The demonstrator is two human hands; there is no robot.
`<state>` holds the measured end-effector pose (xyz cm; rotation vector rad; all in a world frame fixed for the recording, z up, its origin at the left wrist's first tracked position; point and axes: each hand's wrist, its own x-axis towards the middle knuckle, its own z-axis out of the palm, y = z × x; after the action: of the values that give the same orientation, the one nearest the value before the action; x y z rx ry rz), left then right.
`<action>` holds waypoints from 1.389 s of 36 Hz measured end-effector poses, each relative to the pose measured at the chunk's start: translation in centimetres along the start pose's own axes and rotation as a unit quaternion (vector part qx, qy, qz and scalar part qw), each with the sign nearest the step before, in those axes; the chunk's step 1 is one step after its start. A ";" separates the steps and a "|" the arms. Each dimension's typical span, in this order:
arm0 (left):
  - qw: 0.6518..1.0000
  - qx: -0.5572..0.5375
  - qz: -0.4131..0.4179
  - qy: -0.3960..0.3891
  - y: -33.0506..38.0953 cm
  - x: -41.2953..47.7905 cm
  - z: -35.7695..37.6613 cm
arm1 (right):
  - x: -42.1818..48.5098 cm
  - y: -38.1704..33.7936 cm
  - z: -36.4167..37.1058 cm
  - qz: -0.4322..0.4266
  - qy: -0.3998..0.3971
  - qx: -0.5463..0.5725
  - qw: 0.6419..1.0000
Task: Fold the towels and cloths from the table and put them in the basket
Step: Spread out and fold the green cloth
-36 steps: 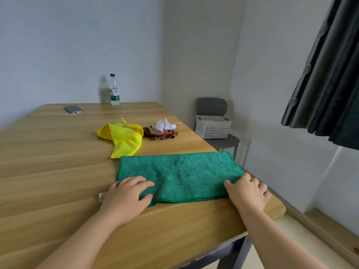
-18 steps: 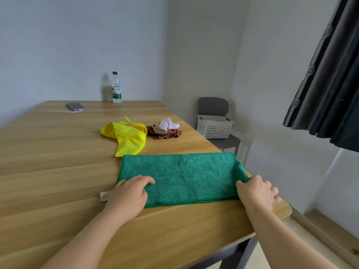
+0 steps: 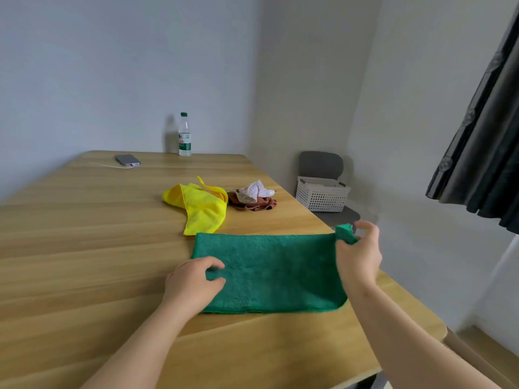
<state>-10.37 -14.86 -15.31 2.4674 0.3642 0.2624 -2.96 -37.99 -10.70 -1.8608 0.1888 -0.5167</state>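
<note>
The green towel (image 3: 269,270) lies flat at the 6 o'clock end of the surface (image 3: 84,248), the grip of the left hand (image 3: 193,282) pinching its 9 o'clock edge as an anchor while the right hand (image 3: 358,256) pinches the raised 2 o'clock corner, probably to fold it across.

Soft, even daylight, faint shadows on the walls, wide-angle bending at the edges.

1. A green-capped bottle (image 3: 184,134) stands upright by the far wall.
2. A phone (image 3: 127,159) lies near it, white cable (image 3: 106,165) attached.
3. A grey chair (image 3: 321,165) stands in the corner.
4. A dark curtain (image 3: 483,153) hangs right.
</note>
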 end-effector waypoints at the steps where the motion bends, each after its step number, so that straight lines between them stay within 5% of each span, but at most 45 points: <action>1: 1.000 -0.024 -0.006 0.003 0.0 0.1 -0.1 | -0.4 -0.9 1.0 -0.018 -0.013 0.011 1.000; 8: 0.958 -0.267 -0.076 0.078 -0.9 1.3 -0.8 | -6.0 -4.6 8.1 -0.126 -0.183 0.025 0.975; 14: 0.935 -0.329 -0.080 0.110 -0.7 1.1 -1.4 | -9.1 -3.2 9.5 -0.133 -0.429 -0.057 0.892; 18: 0.962 -0.258 -0.063 0.063 -0.9 1.2 -1.2 | -7.9 -2.4 8.3 -0.148 -0.359 -0.041 0.921; 23: 0.990 -0.126 -0.045 0.041 -0.6 0.7 -1.1 | -5.4 -1.1 6.5 -0.201 -0.261 -0.194 0.924; 28: 0.982 -0.153 -0.051 0.098 -0.7 0.7 -1.6 | -4.5 0.3 5.6 -0.175 -0.262 -0.221 0.923; 33: 0.993 0.072 -0.064 0.069 -1.6 1.0 -1.2 | -4.7 1.3 5.7 -0.187 -0.280 -0.222 0.915; 39: 0.978 0.168 -0.103 0.072 -1.3 1.0 -1.4 | -5.2 2.9 5.6 -0.212 -0.258 -0.221 0.916; 45: 0.982 0.129 -0.123 0.055 -0.9 0.9 -1.9 | -5.3 3.2 5.7 -0.235 -0.240 -0.225 0.915; 50: 0.983 -0.086 -0.151 0.054 -1.3 1.3 -1.9 | -5.8 3.2 5.6 -0.277 -0.232 -0.264 0.894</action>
<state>-9.87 -12.40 -14.49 2.1972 0.7238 0.2870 -5.29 -32.13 -16.59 -2.5273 -0.5991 -0.4024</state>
